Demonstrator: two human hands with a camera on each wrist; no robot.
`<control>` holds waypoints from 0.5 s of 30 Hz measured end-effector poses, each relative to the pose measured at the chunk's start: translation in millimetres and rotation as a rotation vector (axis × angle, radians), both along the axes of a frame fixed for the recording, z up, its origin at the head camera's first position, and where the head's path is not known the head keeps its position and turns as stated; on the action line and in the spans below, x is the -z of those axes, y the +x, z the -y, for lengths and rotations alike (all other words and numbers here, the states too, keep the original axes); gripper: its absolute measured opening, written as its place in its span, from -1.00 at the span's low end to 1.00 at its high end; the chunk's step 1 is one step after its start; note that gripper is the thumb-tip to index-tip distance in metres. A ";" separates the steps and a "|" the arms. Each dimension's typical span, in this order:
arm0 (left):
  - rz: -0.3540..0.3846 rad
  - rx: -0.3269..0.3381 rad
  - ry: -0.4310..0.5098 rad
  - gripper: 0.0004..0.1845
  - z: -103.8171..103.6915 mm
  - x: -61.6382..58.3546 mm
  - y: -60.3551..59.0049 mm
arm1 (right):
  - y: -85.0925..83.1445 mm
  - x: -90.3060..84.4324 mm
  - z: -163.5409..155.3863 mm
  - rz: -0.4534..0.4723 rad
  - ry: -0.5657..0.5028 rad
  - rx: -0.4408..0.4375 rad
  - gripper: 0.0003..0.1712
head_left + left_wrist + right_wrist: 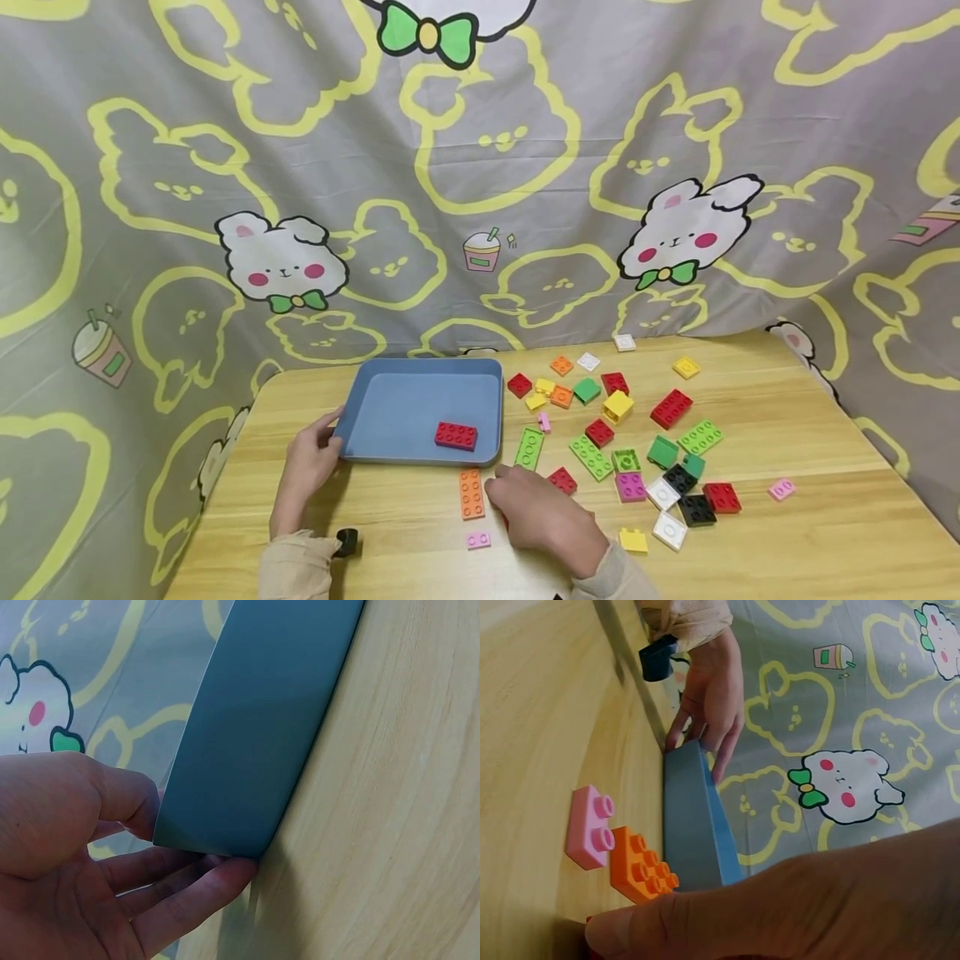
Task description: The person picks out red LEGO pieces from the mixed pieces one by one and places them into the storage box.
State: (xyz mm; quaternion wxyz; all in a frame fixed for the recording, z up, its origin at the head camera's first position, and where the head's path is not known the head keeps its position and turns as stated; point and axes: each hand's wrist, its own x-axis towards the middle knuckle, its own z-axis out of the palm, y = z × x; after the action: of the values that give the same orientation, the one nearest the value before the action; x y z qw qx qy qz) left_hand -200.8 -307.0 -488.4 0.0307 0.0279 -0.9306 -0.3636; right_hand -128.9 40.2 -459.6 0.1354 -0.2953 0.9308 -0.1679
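Note:
A blue tray [420, 417] lies on the table with a red eight-stud brick [455, 436] inside, toward its front right. My left hand [310, 458] holds the tray's front left corner. In the left wrist view, the thumb of that hand [97, 847] bends over the rim while the fingertips lie against the outer wall. To the right of an orange brick [471, 494], my right hand [540, 512] pinches a red brick [594, 951], mostly hidden beneath thumb and fingers. A small pink brick [478, 541] lies in front of the orange one.
Several loose bricks spread over the table's right half, among them a lime brick [529, 448], a magenta brick [631, 487] and a black brick [697, 510]. A patterned curtain [495, 192] hangs behind the table [405, 533]. Something small and black [347, 542] shows beside the left sleeve.

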 end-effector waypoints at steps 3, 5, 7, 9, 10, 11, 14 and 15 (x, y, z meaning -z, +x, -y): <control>0.001 -0.008 0.003 -0.44 0.0 1.5 1.6 | -2.0 -3.1 -2.5 0.029 -0.013 0.004 -0.66; 0.002 -0.011 0.010 -0.44 -0.4 3.4 1.9 | -3.2 -4.8 -5.2 0.045 -0.025 0.005 -0.67; 0.008 -0.010 0.018 -0.43 -0.9 4.9 2.2 | -4.4 -6.0 -8.1 0.050 -0.041 0.002 -0.69; 0.014 -0.007 0.030 -0.43 -1.6 5.3 2.4 | -5.9 -7.4 -10.8 0.047 -0.064 0.003 -0.71; 0.012 -0.006 0.035 -0.43 -1.6 5.5 2.0 | -7.1 -8.1 -11.7 0.033 -0.079 0.001 -0.71; 0.010 -0.006 0.038 -0.43 -1.8 4.8 1.8 | -8.3 -8.9 -12.3 0.020 -0.092 0.002 -0.71; -0.005 -0.005 0.036 -0.43 -1.1 2.3 1.2 | -11.8 -13.0 -12.3 -0.017 -0.130 0.006 -0.69; -0.007 -0.006 0.037 -0.43 -0.4 1.6 0.8 | -13.3 -14.8 -11.8 -0.031 -0.139 0.003 -0.67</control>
State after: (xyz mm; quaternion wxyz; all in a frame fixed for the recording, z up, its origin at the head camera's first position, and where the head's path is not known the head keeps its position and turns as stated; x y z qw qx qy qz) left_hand -199.9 -306.6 -490.0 0.0345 0.0298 -0.9235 -0.3810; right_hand -142.2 52.0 -444.9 0.0999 -0.3052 0.9192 -0.2279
